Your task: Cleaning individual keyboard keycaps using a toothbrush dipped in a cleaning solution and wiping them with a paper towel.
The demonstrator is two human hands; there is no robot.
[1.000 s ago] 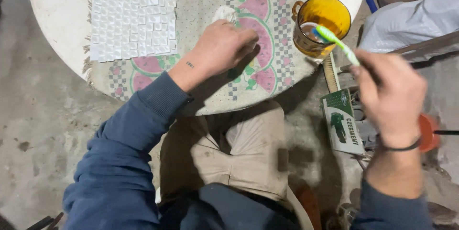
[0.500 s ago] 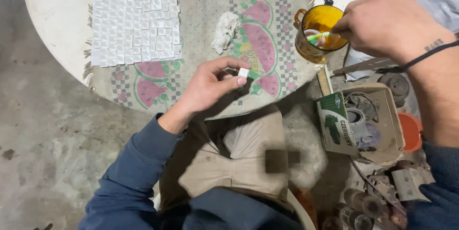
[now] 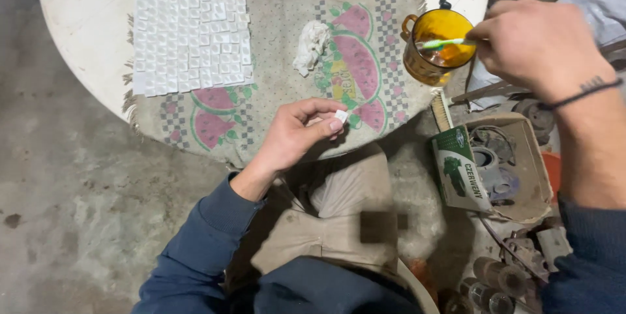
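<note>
Left hand (image 3: 293,134) pinches a small white square tile (image 3: 341,116) over the near edge of the watermelon-print cloth (image 3: 280,40). Right hand (image 3: 538,43), closed on a green toothbrush (image 3: 443,43), dips its head into the amber glass mug (image 3: 435,43), well right of the tile; I see the brush lying left-right.

White tile mosaic sheet (image 3: 190,37), crumpled white rag (image 3: 310,46), watermelon-print cloth (image 3: 274,105), open cardboard box (image 3: 515,177)

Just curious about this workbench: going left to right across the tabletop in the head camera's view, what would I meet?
White mosaic tile sheet → crumpled white rag → small white tile pinched in the left hand → amber glass mug → right hand holding a green toothbrush.
</note>
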